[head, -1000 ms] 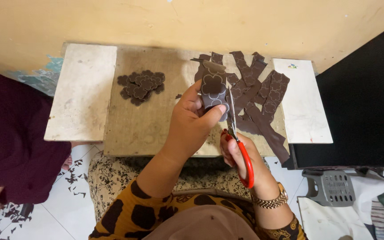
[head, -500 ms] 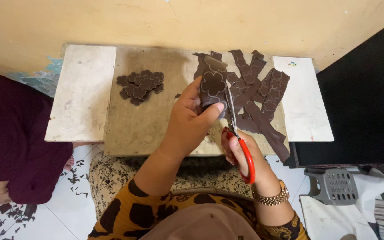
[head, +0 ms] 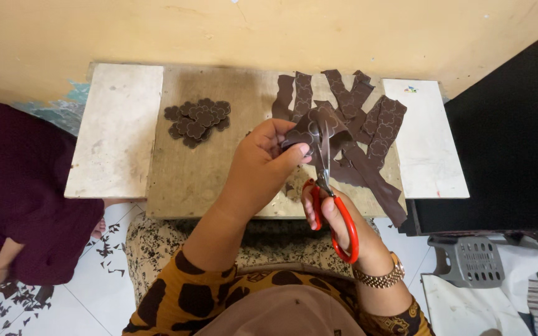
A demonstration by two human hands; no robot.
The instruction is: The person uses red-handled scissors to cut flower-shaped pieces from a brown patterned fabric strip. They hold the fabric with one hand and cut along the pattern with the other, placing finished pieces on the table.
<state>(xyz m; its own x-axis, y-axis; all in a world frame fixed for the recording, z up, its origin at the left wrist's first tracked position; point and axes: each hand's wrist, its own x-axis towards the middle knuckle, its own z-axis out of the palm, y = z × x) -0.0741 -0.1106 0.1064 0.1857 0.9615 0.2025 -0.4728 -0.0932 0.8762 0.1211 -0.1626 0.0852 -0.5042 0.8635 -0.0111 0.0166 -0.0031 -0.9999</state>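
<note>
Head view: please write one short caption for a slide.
Left hand holds a brown piece while right hand cuts with red-handled scissors.

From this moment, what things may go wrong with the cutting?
1. The left hand pinches the small brown piece right beside the blades of the red-handled scissors, worked by the right hand; a fingertip might get nicked.
2. The piece is small and held at one edge only, so it may twist and be cut crookedly.
3. Loose brown strips hang over the board edge; a sleeve could drag them off.
</note>
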